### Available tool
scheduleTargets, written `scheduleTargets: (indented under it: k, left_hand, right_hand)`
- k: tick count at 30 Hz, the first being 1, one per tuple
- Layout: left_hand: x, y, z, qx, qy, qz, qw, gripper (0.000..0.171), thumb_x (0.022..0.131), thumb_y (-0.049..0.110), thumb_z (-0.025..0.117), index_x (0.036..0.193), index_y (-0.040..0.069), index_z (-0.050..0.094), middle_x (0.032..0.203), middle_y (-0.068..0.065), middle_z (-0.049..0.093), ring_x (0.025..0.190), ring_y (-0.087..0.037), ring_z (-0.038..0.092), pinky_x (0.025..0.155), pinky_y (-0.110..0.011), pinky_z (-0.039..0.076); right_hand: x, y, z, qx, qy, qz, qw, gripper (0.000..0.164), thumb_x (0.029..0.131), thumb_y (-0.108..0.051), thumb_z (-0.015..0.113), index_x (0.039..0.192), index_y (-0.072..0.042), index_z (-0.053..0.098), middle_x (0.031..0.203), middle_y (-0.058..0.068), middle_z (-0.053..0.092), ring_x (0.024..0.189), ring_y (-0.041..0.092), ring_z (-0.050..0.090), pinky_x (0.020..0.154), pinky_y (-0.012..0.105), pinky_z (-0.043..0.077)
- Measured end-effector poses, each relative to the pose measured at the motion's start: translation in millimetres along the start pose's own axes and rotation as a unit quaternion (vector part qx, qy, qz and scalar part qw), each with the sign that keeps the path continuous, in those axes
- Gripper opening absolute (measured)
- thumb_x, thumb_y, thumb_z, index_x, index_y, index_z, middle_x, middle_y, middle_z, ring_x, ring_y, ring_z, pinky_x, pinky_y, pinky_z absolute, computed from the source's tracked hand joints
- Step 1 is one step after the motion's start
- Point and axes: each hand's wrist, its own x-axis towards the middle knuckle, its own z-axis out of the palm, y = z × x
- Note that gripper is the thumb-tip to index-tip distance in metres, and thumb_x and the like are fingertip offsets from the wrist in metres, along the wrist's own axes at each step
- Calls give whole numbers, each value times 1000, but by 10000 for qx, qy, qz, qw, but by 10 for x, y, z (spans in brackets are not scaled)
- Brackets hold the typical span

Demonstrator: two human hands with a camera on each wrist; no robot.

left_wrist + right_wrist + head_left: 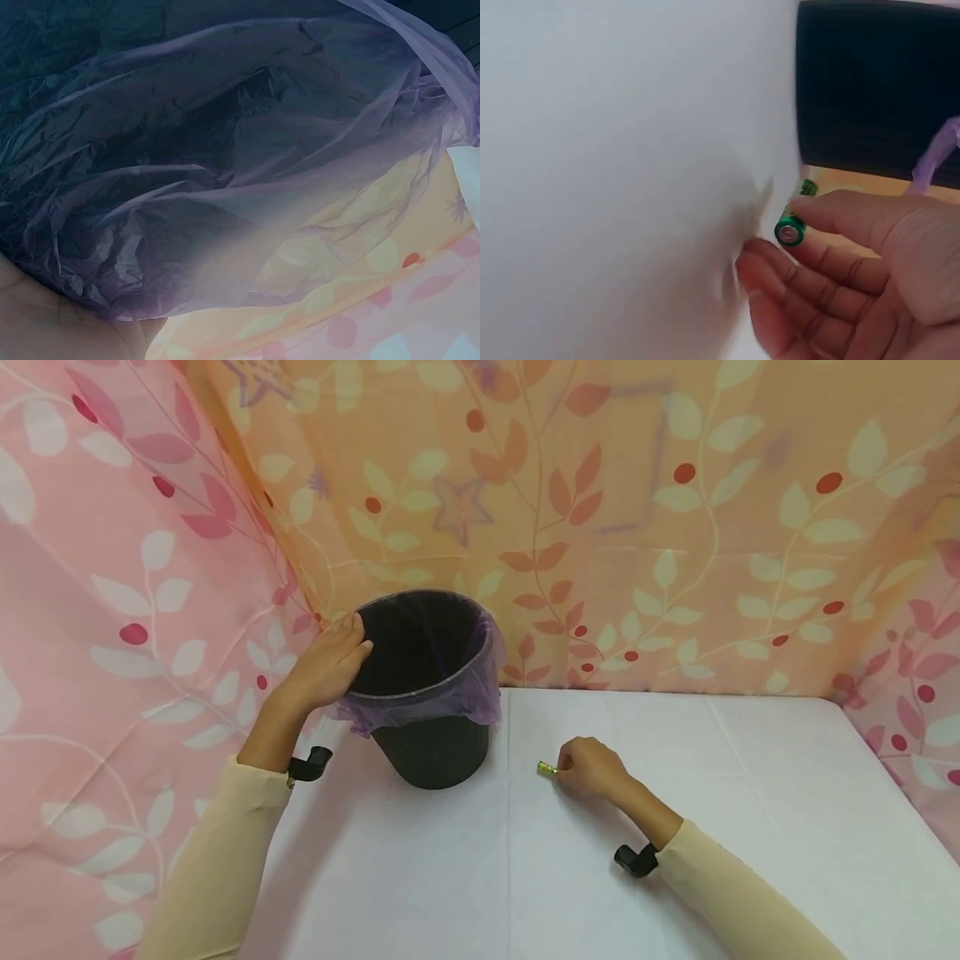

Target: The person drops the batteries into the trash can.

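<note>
A black bin (431, 752) stands upright on the white table, lined with a thin purple plastic bag (472, 706) folded over its rim. My left hand (326, 664) rests on the bin's left rim, fingers fairly straight. In the left wrist view the bag (247, 135) fills most of the picture, and only part of the palm (60, 322) shows at the lower left. To the right of the bin, my right hand (592, 768) pinches a small green battery (799, 214) between thumb and fingers, close over the table. The battery's flat metal end faces the right wrist camera.
The white table (570, 877) reaches back to an orange leaf-patterned cloth (637, 568). Pink patterned cloth (67, 610) hangs along the left side, with more at the right. Each wrist carries a small black camera mount (636, 860).
</note>
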Motion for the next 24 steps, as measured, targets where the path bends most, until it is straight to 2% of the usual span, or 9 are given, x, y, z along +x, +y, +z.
scheduleTargets:
  k: [5,8,15,24]
  left_hand:
    - [-6,10,-15,11,-17,13,10000,62,103,33,22,145,-11,10,153,-26,5,142,-36,-1,115,-47,1]
    - [-8,9,-15,-33,-29,-21,10000,62,103,34,22,145,-10,10,153,-26,5,142,-35,-1,115,-48,1]
    - [-12,21,-26,-185,-85,-132,9997,64,103,37,21,146,-8,7,154,-24,3,142,-34,-3,115,-48,0]
    - [-1,0,-8,-158,-82,-116,9998,64,102,37,21,146,-8,7,154,-24,3,143,-33,-4,115,-47,-1]
  right_hand:
    - [15,-1,-98,779,172,-429,9959,11,75,-11,76,70,-12,66,62,-4,60,54,12,54,47,28,45]
    - [4,-15,-158,1060,206,-714,9916,10,75,-8,75,72,-10,66,61,-3,61,52,10,55,46,26,46]
    - [-22,-92,-320,1337,299,-969,9858,8,76,-11,76,76,-13,69,64,-5,63,57,10,59,52,26,50]
    - [-101,-332,-618,1368,989,-1268,9775,5,79,-15,75,80,-18,70,70,-7,63,63,12,58,54,28,49]
